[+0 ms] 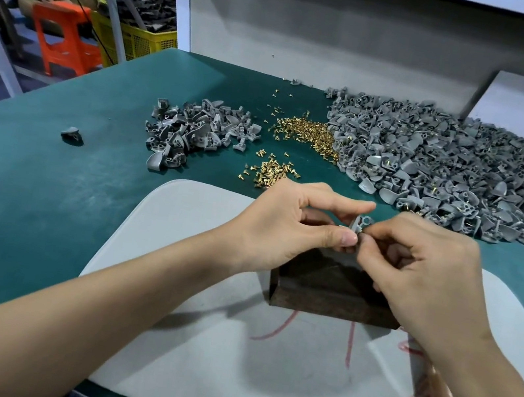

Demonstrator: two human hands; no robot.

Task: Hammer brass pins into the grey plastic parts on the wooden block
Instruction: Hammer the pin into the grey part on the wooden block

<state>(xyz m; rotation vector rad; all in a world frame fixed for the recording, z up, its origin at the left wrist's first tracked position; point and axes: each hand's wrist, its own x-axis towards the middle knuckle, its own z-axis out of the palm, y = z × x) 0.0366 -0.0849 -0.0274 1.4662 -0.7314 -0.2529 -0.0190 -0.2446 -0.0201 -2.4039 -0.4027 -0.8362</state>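
Thumb and forefinger of the left hand pinch a grey part, held just above the dark wooden block. The right hand, fingers curled, pinches the same part from the other side; whether a pin sits between its fingertips cannot be told. The block stands on a white board on the green surface. Beyond lie loose brass pins, between a small heap of parts and a large heap.

grey plastic part upright above dark wooden block, brass pins heaped behind
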